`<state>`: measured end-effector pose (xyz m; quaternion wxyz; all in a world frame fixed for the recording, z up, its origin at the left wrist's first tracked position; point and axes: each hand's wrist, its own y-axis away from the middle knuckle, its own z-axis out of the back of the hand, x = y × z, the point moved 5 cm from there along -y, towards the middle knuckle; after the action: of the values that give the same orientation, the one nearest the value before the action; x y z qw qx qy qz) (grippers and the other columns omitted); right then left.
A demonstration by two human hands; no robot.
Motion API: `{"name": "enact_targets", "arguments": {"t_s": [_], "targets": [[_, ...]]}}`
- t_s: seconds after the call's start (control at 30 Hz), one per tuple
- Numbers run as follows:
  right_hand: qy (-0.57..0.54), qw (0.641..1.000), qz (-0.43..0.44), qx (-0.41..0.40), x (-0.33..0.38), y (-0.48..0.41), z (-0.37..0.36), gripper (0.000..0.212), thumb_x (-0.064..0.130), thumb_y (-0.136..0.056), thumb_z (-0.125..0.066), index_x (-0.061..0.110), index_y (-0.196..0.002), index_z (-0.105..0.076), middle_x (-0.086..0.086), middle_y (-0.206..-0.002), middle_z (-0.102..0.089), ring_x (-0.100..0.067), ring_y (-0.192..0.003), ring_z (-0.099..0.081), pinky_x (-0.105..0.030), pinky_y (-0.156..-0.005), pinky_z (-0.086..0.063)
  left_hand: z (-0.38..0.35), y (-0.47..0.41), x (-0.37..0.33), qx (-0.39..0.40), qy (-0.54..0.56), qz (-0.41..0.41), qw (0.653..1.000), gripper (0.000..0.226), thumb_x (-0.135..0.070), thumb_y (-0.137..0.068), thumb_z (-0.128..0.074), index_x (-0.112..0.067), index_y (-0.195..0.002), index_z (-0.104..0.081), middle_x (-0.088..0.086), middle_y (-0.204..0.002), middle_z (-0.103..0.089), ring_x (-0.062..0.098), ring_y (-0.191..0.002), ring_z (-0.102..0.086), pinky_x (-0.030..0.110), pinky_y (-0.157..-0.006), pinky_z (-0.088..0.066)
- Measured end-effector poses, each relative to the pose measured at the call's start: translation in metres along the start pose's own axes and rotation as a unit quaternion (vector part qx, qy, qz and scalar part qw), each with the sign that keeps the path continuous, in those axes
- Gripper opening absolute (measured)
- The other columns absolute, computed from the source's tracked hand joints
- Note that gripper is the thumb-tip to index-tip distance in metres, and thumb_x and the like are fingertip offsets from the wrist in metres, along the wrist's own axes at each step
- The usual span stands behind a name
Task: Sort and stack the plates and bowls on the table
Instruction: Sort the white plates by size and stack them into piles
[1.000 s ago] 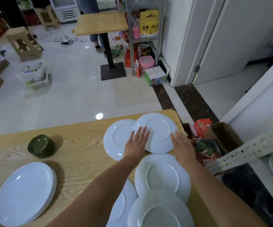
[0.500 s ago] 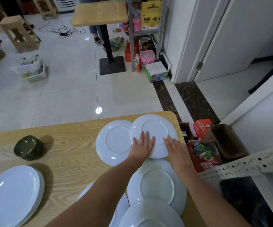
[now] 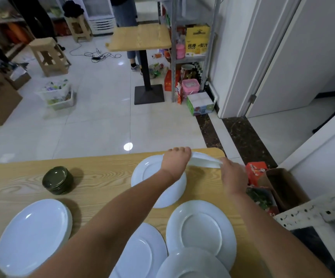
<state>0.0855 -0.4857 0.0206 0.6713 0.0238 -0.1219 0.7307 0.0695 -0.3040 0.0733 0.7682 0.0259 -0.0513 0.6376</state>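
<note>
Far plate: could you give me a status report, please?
Holding far plate raised, tilted: left hand, right hand. Under left wrist, second plate. Nothing in the way.

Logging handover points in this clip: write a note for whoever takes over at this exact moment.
Left hand: grips the raised plate at its left edge.
Right hand: pinches its right edge; blurred.
The raised plate is tilted, off the table, over the far right corner.
Done: green bowls in one stack; oval plates stacked at near left.
Left: the far round plate and three near round plates lie loose, some overlapping. Probably stack them with the raised one.
</note>
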Motion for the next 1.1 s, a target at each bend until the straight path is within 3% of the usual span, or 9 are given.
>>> {"name": "enact_targets", "arguments": {"t_s": [0.13, 0.2, 0.27, 0.4, 0.5, 0.63, 0.73, 0.87, 1.1], "targets": [[-0.209, 0.972, -0.103, -0.006, 0.021, -0.003, 0.011, 0.03, 0.023, -0.101, -0.034, 0.005, -0.118, -0.051, -0.022, -0.1, -0.065, -0.037, -0.092, -0.062, -0.037, -0.071, -0.041, 0.033, 0.012, 0.054, -0.049, 0.219, 0.166, 0.96, 0.014, -0.001, -0.085, -0.046, -0.013, -0.085, -0.053, 0.013, -0.079, -0.058, 0.033, -0.074, -0.054, 0.032, -0.059, -0.032], [-0.286, 0.948, -0.136, 0.037, 0.036, 0.002, 0.005, 0.031, 0.024, -0.101, -0.032, 0.006, -0.123, -0.046, -0.024, -0.11, -0.062, -0.039, -0.097, -0.059, -0.037, -0.072, -0.038, 0.033, 0.035, 0.086, -0.053, 0.386, 0.236, 0.89, 0.021, -0.004, -0.085, -0.051, -0.012, -0.066, -0.048, 0.008, -0.065, -0.051, 0.027, -0.065, -0.047, 0.029, -0.055, -0.031], [-0.333, 0.929, -0.139, 0.075, 0.059, 0.01, 0.0, 0.036, 0.026, -0.102, -0.03, 0.009, -0.127, -0.048, -0.021, -0.118, -0.061, -0.038, -0.106, -0.057, -0.038, -0.08, -0.041, 0.025, 0.07, 0.114, -0.057, 0.531, 0.299, 0.791, 0.03, -0.001, -0.081, -0.058, -0.012, -0.057, -0.043, 0.004, -0.06, -0.043, 0.021, -0.059, -0.04, 0.026, -0.051, -0.028], [-0.374, 0.914, -0.103, 0.117, 0.123, 0.036, -0.011, 0.036, 0.023, -0.102, -0.032, 0.0, -0.114, -0.058, -0.023, -0.114, -0.062, -0.037, -0.108, -0.057, -0.035, -0.085, -0.04, -0.006, 0.157, 0.151, -0.06, 0.671, 0.417, 0.609, 0.007, 0.0, -0.086, -0.06, -0.007, -0.083, -0.058, 0.011, -0.084, -0.057, 0.026, -0.077, -0.054, 0.032, -0.063, -0.044], [-0.357, 0.919, -0.081, 0.145, 0.179, 0.065, -0.021, 0.037, 0.02, -0.102, -0.031, -0.005, -0.108, -0.058, -0.026, -0.111, -0.061, -0.037, -0.106, -0.056, -0.037, -0.086, -0.039, -0.023, 0.228, 0.172, -0.057, 0.715, 0.468, 0.517, 0.021, -0.001, -0.09, -0.057, -0.002, -0.111, -0.057, 0.016, -0.104, -0.06, 0.032, -0.093, -0.058, 0.041, -0.077, -0.051], [-0.33, 0.927, -0.048, 0.171, 0.253, 0.119, -0.037, 0.039, 0.023, -0.103, -0.03, -0.002, -0.1, -0.059, -0.024, -0.108, -0.063, -0.038, -0.104, -0.058, -0.038, -0.082, -0.04, -0.041, 0.324, 0.206, -0.064, 0.728, 0.501, 0.464, 0.031, -0.009, -0.093, -0.057, 0.004, -0.121, -0.055, 0.023, -0.115, -0.062, 0.038, -0.098, -0.061, 0.042, -0.074, -0.054], [-0.31, 0.933, -0.016, 0.182, 0.307, 0.163, -0.046, 0.039, 0.024, -0.103, -0.031, -0.003, -0.105, -0.059, -0.026, -0.112, -0.063, -0.039, -0.107, -0.058, -0.04, -0.089, -0.042, -0.047, 0.389, 0.237, -0.078, 0.706, 0.536, 0.456, 0.033, -0.023, -0.097, -0.053, -0.001, -0.121, -0.058, 0.015, -0.103, -0.064, 0.032, -0.09, -0.061, 0.037, -0.073, -0.053], [-0.315, 0.932, 0.013, 0.18, 0.376, 0.221, -0.051, 0.039, 0.024, -0.103, -0.03, 0.0, -0.114, -0.058, -0.021, -0.119, -0.062, -0.038, -0.111, -0.057, -0.04, -0.094, -0.042, -0.056, 0.467, 0.279, -0.103, 0.686, 0.578, 0.429, 0.041, -0.035, -0.1, -0.044, -0.004, -0.124, -0.055, 0.015, -0.109, -0.063, 0.029, -0.089, -0.06, 0.032, -0.058, -0.052], [-0.31, 0.915, 0.079, 0.245, 0.48, 0.29, -0.06, 0.036, 0.029, -0.103, -0.026, 0.009, -0.092, -0.054, -0.01, -0.092, -0.06, -0.025, -0.086, -0.056, -0.031, -0.077, -0.04, -0.079, 0.578, 0.341, -0.17, 0.662, 0.616, 0.392, 0.035, -0.029, -0.101, -0.041, -0.005, -0.122, -0.056, 0.013, -0.108, -0.061, 0.031, -0.094, -0.056, 0.034, -0.073, -0.049]]}}
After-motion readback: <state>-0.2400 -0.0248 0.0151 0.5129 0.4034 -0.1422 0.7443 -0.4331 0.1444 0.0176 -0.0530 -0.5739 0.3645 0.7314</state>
